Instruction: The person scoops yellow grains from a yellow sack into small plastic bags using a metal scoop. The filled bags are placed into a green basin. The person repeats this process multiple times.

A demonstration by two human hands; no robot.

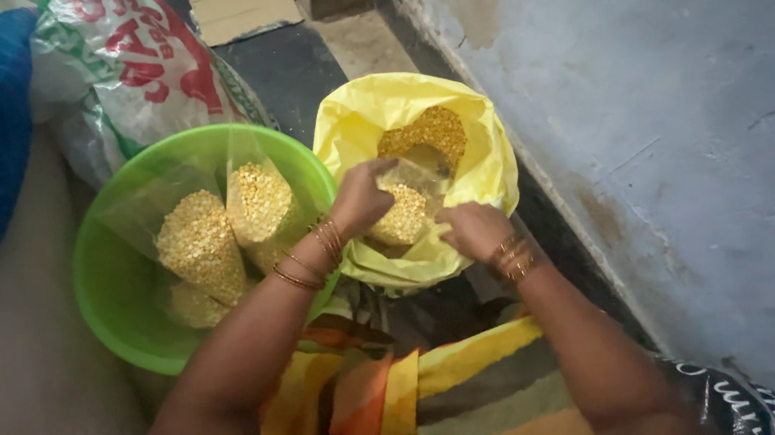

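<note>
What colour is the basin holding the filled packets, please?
The basin is bright green, seen in the head view.

We see the yellow bag (pixel 487 164) hemmed in: the green tub (pixel 117 294) touches its left side, the grey wall (pixel 689 167) rises just right, and dark floor (pixel 280 66) lies open behind it.

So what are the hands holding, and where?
Both hands hold a small clear bag of yellow split lentils over the yellow sack: the left hand at its top edge, the right hand at its lower side.
</note>
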